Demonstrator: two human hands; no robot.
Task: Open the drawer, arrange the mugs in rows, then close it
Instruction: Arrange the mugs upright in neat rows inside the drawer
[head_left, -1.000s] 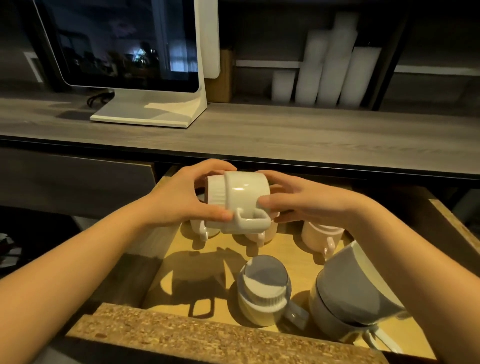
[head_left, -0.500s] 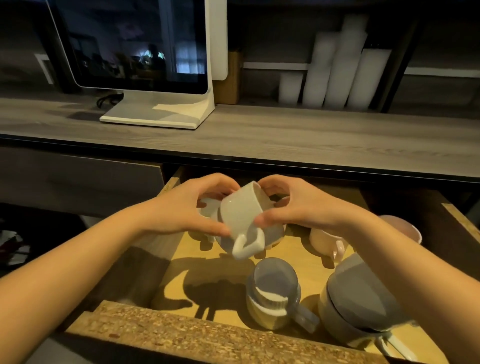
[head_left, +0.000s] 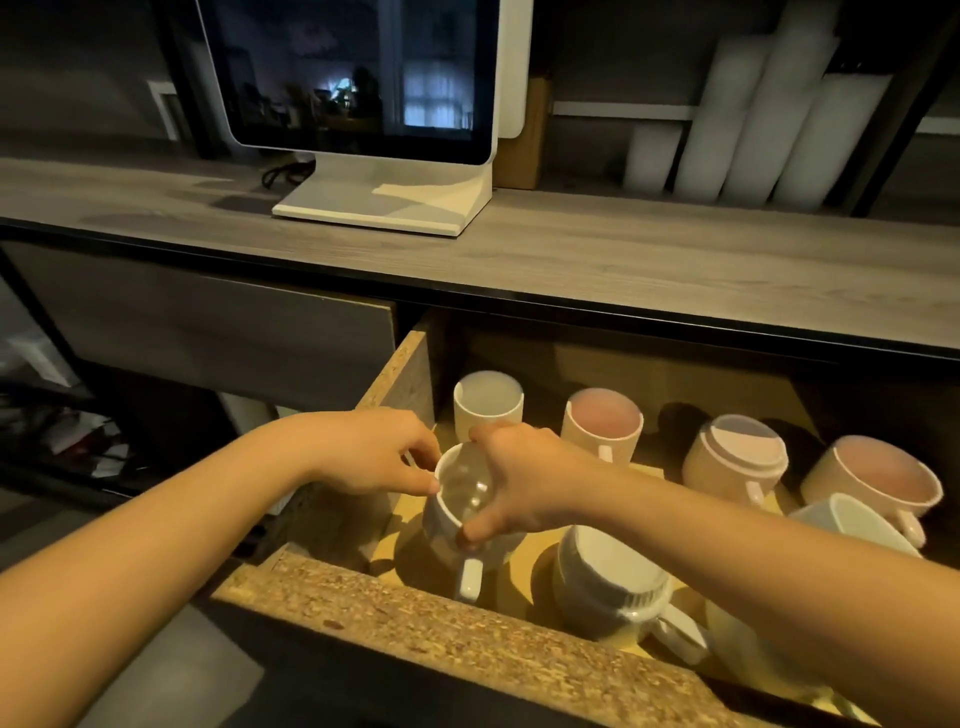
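**White mug held upright in the drawer's near left corner**

White and glossy, the mug (head_left: 457, 514) is sitting mouth-up between both hands, low in the near left corner of the open drawer (head_left: 400, 374), with its handle pointing toward the chipboard front edge. The left hand (head_left: 374, 452) is touching the rim's left side with its fingertips, fingers loosely curled. The right hand (head_left: 519, 478) is arching over the mouth, thumb pressing the near side of the rim and fingers closing on the far side, so the mug is being gripped mainly by this hand.

Behind the hands, a white mug (head_left: 487, 405) and a pink mug (head_left: 602, 423) are standing upright in the back row; further right an upside-down pink mug (head_left: 735, 462) and a tilted pink mug (head_left: 878, 480) are lying close together. Just right of the held mug, a ribbed white mug (head_left: 610, 587) is resting base-up.

Whether the held mug's base is touching the drawer floor is hard to tell, since shadow is covering it. The right forearm is hiding most of a large white pitcher-like vessel (head_left: 852, 519), and the drawer's right end is running out of view. Above, a monitor (head_left: 358, 78) is standing on the grey countertop (head_left: 623, 260).
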